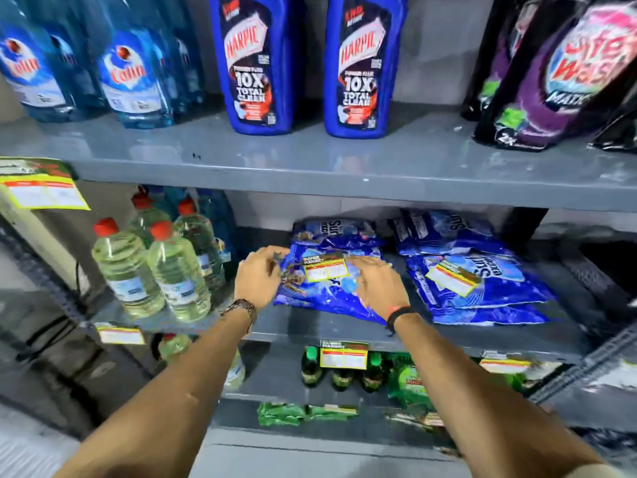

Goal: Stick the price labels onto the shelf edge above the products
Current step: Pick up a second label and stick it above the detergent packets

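Over the middle shelf (310,331), both hands hover above a blue detergent pouch (331,294). Right hand (381,288) and left hand (258,279) hold a price label (325,269) between them, fingers pinched on its edges. Another label (451,277) lies on the neighbouring pouch (482,291); shelf edge above (344,191) bare here.

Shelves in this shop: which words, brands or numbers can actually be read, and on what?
"HARPIC", "10X TOTAL CLEAN": two blue bottles, top shelf.
"Colin": pale blue bottles, top left.
"MATIC", "2X": dark purple pouch; its larger lettering is distorted.
"Surf": partly legible on the blue packets, middle shelf.
Price labels, including the price label between the left hand and right hand: print too blurred.
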